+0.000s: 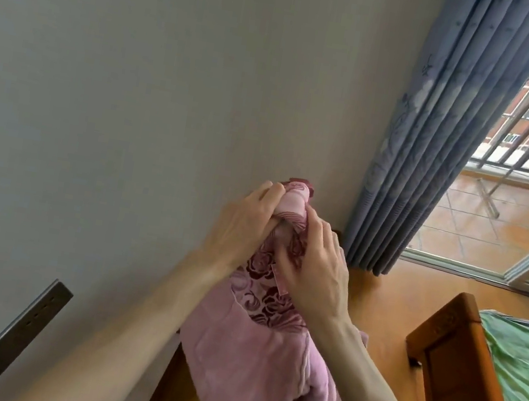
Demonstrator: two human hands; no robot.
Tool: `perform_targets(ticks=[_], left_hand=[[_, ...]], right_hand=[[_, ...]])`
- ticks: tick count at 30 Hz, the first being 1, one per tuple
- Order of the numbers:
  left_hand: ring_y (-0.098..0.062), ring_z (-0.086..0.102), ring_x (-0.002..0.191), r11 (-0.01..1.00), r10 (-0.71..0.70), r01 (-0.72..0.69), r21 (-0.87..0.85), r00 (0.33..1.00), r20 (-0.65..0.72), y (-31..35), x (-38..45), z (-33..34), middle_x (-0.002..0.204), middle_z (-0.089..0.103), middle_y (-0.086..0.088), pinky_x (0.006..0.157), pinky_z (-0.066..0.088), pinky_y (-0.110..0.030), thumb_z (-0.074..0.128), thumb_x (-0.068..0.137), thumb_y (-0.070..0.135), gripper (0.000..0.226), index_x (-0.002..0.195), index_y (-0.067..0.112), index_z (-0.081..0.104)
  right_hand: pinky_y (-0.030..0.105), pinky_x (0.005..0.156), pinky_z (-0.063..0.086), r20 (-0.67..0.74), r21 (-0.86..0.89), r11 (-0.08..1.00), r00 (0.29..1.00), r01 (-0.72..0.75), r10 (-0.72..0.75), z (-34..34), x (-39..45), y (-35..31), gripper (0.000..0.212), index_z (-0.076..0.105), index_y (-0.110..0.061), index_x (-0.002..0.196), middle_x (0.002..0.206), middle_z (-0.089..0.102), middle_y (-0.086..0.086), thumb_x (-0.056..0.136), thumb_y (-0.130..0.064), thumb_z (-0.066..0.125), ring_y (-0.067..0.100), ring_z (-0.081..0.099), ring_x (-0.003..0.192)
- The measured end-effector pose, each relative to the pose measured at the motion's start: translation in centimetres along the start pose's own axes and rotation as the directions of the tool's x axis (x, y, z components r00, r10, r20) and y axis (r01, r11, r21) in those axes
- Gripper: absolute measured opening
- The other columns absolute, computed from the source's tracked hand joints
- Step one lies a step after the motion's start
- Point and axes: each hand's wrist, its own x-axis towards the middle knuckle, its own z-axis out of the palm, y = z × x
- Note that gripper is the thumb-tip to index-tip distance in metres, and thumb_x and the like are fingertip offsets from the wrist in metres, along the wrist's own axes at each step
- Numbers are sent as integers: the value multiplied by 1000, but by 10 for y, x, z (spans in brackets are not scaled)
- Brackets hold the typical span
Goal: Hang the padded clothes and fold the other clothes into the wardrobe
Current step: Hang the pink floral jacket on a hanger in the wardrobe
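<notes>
Pink padded garment (252, 354) between both hands (collar gripped)

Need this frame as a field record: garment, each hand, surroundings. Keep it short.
garment: pink padded garment with dark red rose pattern, held up in front of the wall, lower part hanging
left hand: left hand grips the top of the garment
right hand: right hand grips the garment just below the top
hanger: none visible
surroundings: blue curtain, wooden bed frame, green bedding
</notes>
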Motion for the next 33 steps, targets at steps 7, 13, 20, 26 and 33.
perform_targets(ticks=[7,13,20,26,33], left_hand=[[-34,65,77,993,31,-14,113,987,-155,-7,27,-35,94,65,-4,57,52,-44,53,102,40,30,104,11,58],[-12,56,86,973,-143,84,-213,950,-277,8,55,-47,100,64,4,72,42,-27,65,98,25,19,113,15,60],[-24,74,94,940,-229,212,-267,973,-33,1,77,-58,97,78,-1,75,55,-40,57,98,39,25,109,21,71],[-5,59,62,919,-247,144,-367,937,-248,12,113,-77,73,66,7,60,44,-31,70,97,19,9,94,26,65],[-28,71,87,949,-140,19,-315,920,-366,43,168,-112,92,76,2,74,55,-49,68,93,23,17,110,20,69]], right_hand=[[45,71,53,-15,216,969,992,123,-122,-38,75,-18,13,60,-14,113,98,66,-6,106,-22,52,17,62,82],[37,73,50,-42,301,902,949,309,-312,-85,130,-39,10,60,-10,108,95,65,-3,104,-16,52,17,61,83],[13,72,43,-132,128,891,898,436,-420,-159,177,-32,11,62,-9,111,94,61,-8,106,-13,53,3,55,80],[38,76,53,-127,-159,879,874,449,-469,-212,202,-2,12,65,-23,113,96,56,-21,105,-30,58,5,55,86],[24,81,42,-153,-270,852,854,448,-498,-268,235,-4,21,71,-10,116,94,61,-7,103,-25,63,11,54,85]])
